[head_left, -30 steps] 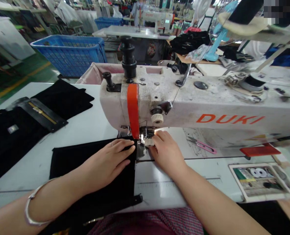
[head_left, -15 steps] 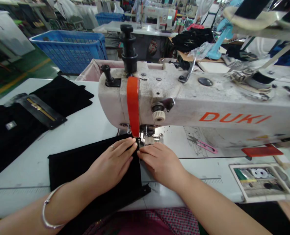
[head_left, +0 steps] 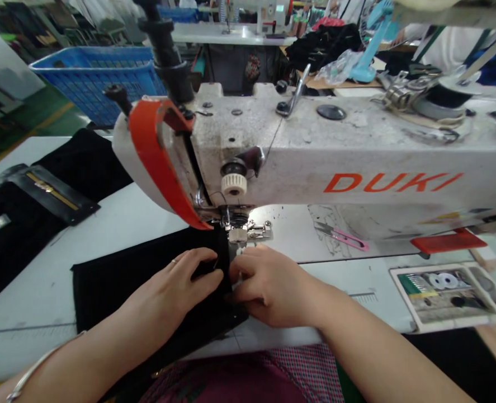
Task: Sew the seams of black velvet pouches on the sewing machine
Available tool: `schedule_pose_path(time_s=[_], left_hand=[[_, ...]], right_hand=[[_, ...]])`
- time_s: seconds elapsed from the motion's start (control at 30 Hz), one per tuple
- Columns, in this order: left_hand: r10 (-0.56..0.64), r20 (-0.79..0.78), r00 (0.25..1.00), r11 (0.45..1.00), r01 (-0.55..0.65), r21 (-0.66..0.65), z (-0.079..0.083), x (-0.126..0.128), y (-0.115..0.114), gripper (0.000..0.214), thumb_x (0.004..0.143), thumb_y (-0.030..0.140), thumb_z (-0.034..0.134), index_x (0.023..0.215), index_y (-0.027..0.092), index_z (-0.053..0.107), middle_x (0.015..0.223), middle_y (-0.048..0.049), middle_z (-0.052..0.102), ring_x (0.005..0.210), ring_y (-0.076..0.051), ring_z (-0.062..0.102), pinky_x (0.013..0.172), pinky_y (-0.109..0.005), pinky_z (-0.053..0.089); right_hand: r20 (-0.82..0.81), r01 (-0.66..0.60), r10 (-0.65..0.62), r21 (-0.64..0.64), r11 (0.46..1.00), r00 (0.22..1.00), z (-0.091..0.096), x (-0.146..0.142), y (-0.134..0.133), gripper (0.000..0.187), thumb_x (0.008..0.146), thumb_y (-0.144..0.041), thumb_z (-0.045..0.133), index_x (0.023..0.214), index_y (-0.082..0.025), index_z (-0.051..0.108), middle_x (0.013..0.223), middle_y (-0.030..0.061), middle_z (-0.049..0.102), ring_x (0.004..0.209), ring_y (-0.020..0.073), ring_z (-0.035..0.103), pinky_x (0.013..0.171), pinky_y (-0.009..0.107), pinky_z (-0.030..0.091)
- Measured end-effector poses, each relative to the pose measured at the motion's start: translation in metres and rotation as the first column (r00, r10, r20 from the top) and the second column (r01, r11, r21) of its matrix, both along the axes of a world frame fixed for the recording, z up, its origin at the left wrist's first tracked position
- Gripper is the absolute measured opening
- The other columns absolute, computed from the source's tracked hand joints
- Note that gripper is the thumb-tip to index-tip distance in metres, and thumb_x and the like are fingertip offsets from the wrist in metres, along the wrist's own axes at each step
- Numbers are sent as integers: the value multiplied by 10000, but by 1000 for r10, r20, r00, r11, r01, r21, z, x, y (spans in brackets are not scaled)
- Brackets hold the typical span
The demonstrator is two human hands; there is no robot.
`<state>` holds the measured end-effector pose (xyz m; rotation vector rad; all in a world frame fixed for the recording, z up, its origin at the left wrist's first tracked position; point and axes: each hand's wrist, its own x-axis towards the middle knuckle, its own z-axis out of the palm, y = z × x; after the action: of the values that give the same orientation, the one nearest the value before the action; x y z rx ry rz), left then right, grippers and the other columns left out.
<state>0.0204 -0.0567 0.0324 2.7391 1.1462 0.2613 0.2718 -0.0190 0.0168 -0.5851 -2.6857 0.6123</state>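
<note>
A piece of black fabric (head_left: pixel 122 280) lies on the sewing machine table, its right edge beneath the needle area by the presser foot (head_left: pixel 238 235). My left hand (head_left: pixel 176 285) rests on top of this fabric, thumb and forefinger apart with black cloth visible between them. Just right of it, my right hand (head_left: pixel 273 285) has curled fingers closed on the fabric's right edge, in front of the presser foot. Its fingertips are partly hidden. The white sewing machine (head_left: pixel 285 151) with an orange guard (head_left: pixel 155 162) stands over the work.
Pink-handled thread snips (head_left: pixel 344 238) lie on the machine bed. A tray (head_left: pixel 449 296) with bobbins sits at the right. More black fabric (head_left: pixel 17 224) with a gold zip lies at the left. Behind stand a blue basket (head_left: pixel 97 73) and a light-blue fan (head_left: pixel 365 61).
My left hand has slid back from the needle, and its thumb and forefinger have parted. My right hand's fingers have curled more. The fabric's lower strip has shifted; the camera view has swung.
</note>
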Motion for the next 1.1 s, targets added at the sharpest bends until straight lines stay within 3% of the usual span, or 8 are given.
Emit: schedule_pose_path(time_s=[0.1,0.23,0.33,0.53,0.73,0.93,1.03,1.1], left_hand=[[-16,-42,999,993,21,120,6,-1,-2,416,925,65,389,1274,158,595,1352,-129,599,1221,-267,588,1000,-423,543],[-101,-113,988,962,126,241,9,13,-4,427,885,27,360,1220,87,618,1273,-164,657,1184,-272,625,983,-400,554],[-92,-182,979,948,142,286,7,27,-7,436,851,14,342,1157,64,648,1195,-179,686,1114,-287,660,940,-410,576],[-100,-202,974,950,153,271,12,37,-11,435,860,40,325,1107,71,682,1152,-179,705,1069,-287,683,877,-391,608],[-133,-216,967,960,179,213,12,36,-1,370,837,49,413,1063,68,705,1152,-175,716,1103,-297,675,949,-410,584],[-102,-130,986,965,130,229,3,26,-11,443,913,54,373,1297,37,594,1332,-176,651,1203,-298,645,982,-427,580],[-14,-35,999,983,21,183,2,24,-27,372,1025,244,428,1322,81,582,1352,-132,650,1233,-262,630,1020,-402,573],[51,28,998,990,-54,132,-1,24,-35,431,1031,364,466,1358,99,558,1376,-123,633,1265,-252,608,1043,-401,562]], right_hand=[[11,-35,35,15,999,999,4,0,0,103,835,-204,675,763,-232,743,1044,32,678,914,197,580,801,362,459],[20,-65,65,48,997,998,6,0,-1,125,831,-214,679,714,-232,716,979,30,669,904,212,561,793,372,456],[20,-55,54,70,996,998,6,0,-2,137,839,-228,672,708,-238,712,935,32,659,889,217,556,762,378,441],[27,-73,72,52,996,997,6,0,-5,157,805,-203,659,654,-241,670,767,-4,640,757,188,543,717,386,404],[10,-64,64,2,998,998,0,1,-3,167,785,-172,637,629,-232,624,673,-34,613,691,159,532,758,368,413],[13,-30,31,-33,999,999,-1,3,2,175,810,-144,601,666,-227,657,667,-26,614,699,159,555,671,329,393],[10,-30,31,-90,996,999,1,5,2,213,807,-142,597,612,-219,631,663,-30,605,686,146,543,653,306,384],[5,-32,33,-123,992,999,3,7,2,222,792,-137,607,583,-212,610,653,-36,586,671,135,525,635,292,380]])
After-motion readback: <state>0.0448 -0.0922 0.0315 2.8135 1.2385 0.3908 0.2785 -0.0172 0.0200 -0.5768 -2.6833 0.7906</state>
